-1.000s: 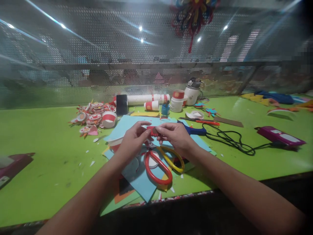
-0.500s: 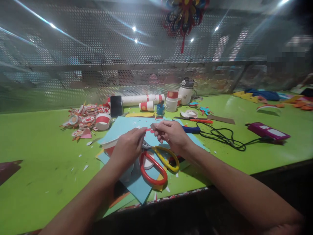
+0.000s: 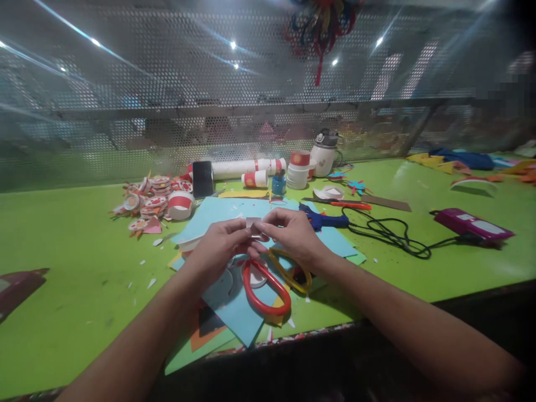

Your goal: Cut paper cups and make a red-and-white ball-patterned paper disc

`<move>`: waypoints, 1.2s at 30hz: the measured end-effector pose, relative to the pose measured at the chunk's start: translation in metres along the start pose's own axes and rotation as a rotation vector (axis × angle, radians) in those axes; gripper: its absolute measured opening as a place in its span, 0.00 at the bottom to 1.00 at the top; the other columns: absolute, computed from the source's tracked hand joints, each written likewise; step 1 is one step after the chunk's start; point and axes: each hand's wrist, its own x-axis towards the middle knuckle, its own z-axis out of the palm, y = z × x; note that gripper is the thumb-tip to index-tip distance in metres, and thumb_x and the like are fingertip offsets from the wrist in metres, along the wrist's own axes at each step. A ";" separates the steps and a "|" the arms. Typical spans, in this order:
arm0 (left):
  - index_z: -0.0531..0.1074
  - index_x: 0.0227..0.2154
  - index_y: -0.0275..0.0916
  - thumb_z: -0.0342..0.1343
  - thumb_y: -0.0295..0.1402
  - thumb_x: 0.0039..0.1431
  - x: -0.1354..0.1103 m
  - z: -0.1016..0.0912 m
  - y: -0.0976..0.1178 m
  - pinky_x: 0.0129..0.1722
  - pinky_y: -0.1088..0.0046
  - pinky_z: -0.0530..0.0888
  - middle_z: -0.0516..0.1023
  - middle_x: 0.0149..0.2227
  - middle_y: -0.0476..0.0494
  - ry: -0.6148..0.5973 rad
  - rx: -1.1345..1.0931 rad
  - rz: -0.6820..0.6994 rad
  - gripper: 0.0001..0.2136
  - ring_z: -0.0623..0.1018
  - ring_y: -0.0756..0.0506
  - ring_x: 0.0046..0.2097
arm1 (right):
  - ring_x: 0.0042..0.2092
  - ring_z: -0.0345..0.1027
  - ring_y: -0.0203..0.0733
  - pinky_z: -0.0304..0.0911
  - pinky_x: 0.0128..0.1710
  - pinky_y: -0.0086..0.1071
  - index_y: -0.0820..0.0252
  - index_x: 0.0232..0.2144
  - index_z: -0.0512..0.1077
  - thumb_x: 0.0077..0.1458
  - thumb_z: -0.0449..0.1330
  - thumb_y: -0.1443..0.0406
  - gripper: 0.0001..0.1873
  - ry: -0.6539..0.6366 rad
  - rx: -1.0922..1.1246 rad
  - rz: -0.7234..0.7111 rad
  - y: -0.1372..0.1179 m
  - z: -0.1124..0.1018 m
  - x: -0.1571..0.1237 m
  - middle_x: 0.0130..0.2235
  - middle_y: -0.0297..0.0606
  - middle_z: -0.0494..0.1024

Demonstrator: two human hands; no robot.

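Paper piece (image 3: 252, 223), small and pale, sits pinched between the fingertips of both hands, raised just above the blue sheets (image 3: 221, 211) on the green surface (image 3: 75, 245). The left hand (image 3: 220, 245) grips its left edge and the right hand (image 3: 293, 234) its right edge. Scissors (image 3: 268, 282) lie right beneath the hands. A light pinch at the very edges looks wisest, so the piece stays flat and uncreased.

The small paper piece (image 3: 252, 223) was pale, greyish-white on the side facing me, and roughly square. I pinched it by its edges between the fingertips of my left hand (image 3: 218, 245) and my right hand (image 3: 293, 234). It was held off the surface, just beyond the scissors (image 3: 272, 282) with red and yellow handles.
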 end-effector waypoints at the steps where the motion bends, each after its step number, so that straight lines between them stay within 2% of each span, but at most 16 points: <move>1: 0.74 0.32 0.31 0.57 0.27 0.50 0.000 0.001 0.001 0.29 0.74 0.73 0.77 0.29 0.41 -0.011 -0.016 -0.011 0.07 0.77 0.48 0.28 | 0.26 0.63 0.33 0.59 0.29 0.29 0.64 0.20 0.70 0.45 0.62 0.65 0.07 -0.001 -0.016 0.004 0.000 0.001 -0.001 0.21 0.31 0.70; 7: 0.73 0.28 0.32 0.54 0.23 0.49 -0.002 0.002 0.003 0.31 0.73 0.75 0.76 0.28 0.43 -0.023 -0.094 -0.020 0.04 0.79 0.45 0.31 | 0.25 0.64 0.34 0.60 0.28 0.30 0.61 0.21 0.68 0.45 0.63 0.64 0.08 0.051 -0.103 -0.030 0.004 0.004 -0.001 0.21 0.30 0.69; 12: 0.73 0.29 0.32 0.57 0.28 0.51 -0.002 0.003 0.002 0.30 0.74 0.76 0.76 0.31 0.42 -0.029 -0.094 0.000 0.04 0.79 0.46 0.31 | 0.26 0.63 0.34 0.59 0.28 0.29 0.61 0.21 0.68 0.45 0.63 0.63 0.09 0.054 -0.107 -0.021 0.004 0.004 -0.001 0.22 0.30 0.69; 15: 0.73 0.31 0.31 0.60 0.30 0.50 -0.002 0.004 0.003 0.27 0.76 0.75 0.77 0.32 0.40 -0.016 -0.082 -0.015 0.07 0.79 0.46 0.30 | 0.25 0.62 0.33 0.58 0.26 0.28 0.61 0.21 0.67 0.46 0.64 0.61 0.11 0.010 -0.036 0.000 0.003 0.004 -0.001 0.21 0.29 0.68; 21: 0.69 0.31 0.32 0.58 0.28 0.53 -0.003 0.002 0.003 0.27 0.76 0.74 0.79 0.32 0.36 -0.045 -0.146 -0.035 0.05 0.80 0.46 0.31 | 0.22 0.59 0.31 0.58 0.24 0.28 0.62 0.23 0.69 0.49 0.62 0.55 0.15 -0.071 0.204 0.052 0.008 -0.003 0.002 0.21 0.28 0.67; 26: 0.64 0.30 0.34 0.58 0.30 0.53 -0.003 0.000 0.002 0.26 0.77 0.73 0.79 0.29 0.38 -0.052 -0.151 0.002 0.08 0.79 0.46 0.30 | 0.24 0.61 0.32 0.59 0.26 0.29 0.63 0.24 0.71 0.44 0.65 0.57 0.13 -0.144 0.183 0.065 0.007 -0.005 0.001 0.22 0.30 0.70; 36: 0.64 0.28 0.36 0.60 0.37 0.50 -0.002 -0.001 0.000 0.21 0.79 0.67 0.75 0.22 0.47 -0.031 -0.005 0.038 0.12 0.75 0.50 0.22 | 0.22 0.59 0.31 0.55 0.25 0.29 0.63 0.21 0.69 0.44 0.65 0.56 0.16 -0.151 0.162 0.109 0.005 -0.001 -0.001 0.19 0.28 0.68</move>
